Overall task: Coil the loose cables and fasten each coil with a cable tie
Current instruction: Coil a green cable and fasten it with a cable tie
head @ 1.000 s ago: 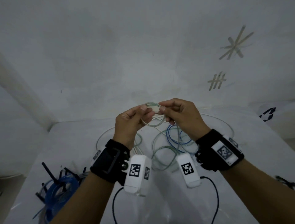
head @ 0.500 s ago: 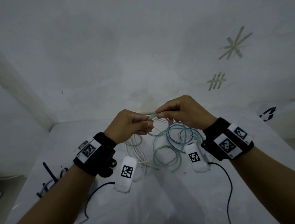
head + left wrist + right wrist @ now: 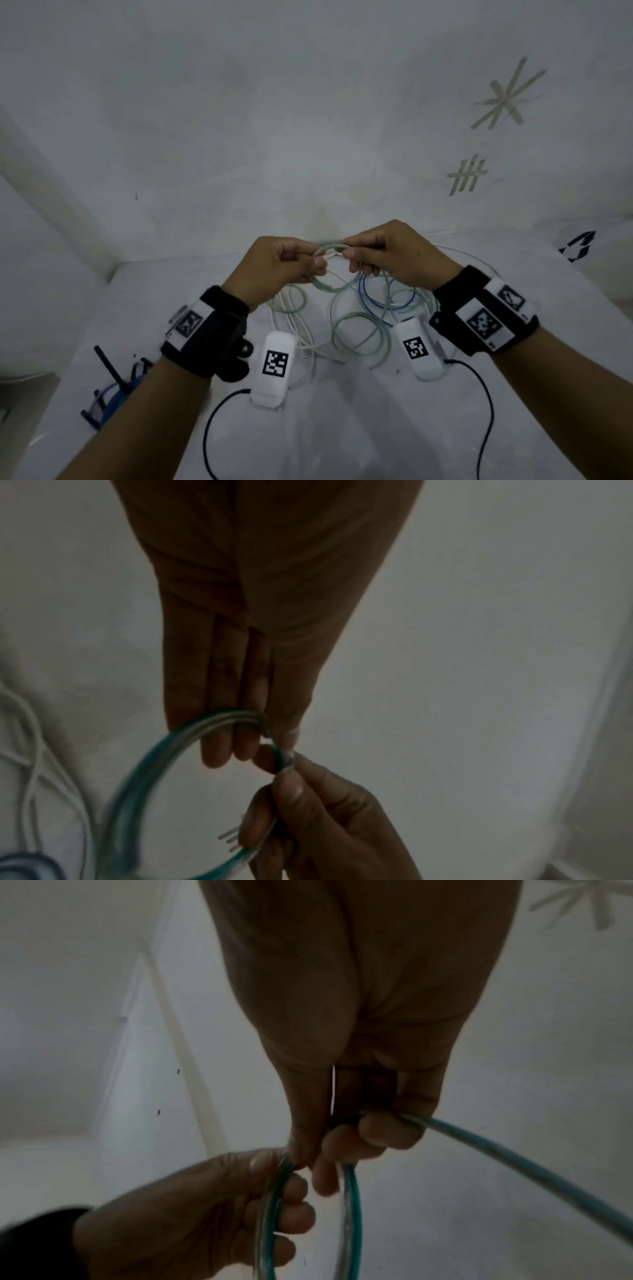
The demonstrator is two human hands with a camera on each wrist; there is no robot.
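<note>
A pale green cable coil [image 3: 328, 245] hangs between both hands above the white table [image 3: 342, 428]. My left hand [image 3: 310, 261] grips its left side with curled fingers. My right hand [image 3: 352, 255] pinches its right side. In the left wrist view the green coil [image 3: 154, 764] curves under my left fingers [image 3: 240, 739], and the right hand [image 3: 325, 818] pinches it from below. In the right wrist view my right hand's fingers [image 3: 369, 1134] curl round the green cable [image 3: 349, 1204], and one strand [image 3: 534, 1172] trails off right. The left hand [image 3: 205, 1204] holds the other side.
Under the hands loose green [image 3: 359, 329], blue [image 3: 375, 303] and white [image 3: 296, 320] cables lie tangled on the table. A blue bundle with black ties [image 3: 113, 394] sits at the front left edge. A wall rises just behind the table.
My left forearm has swung out to the left and turned over. Both hands have kept hold of the green coil and now sit level, close together.
</note>
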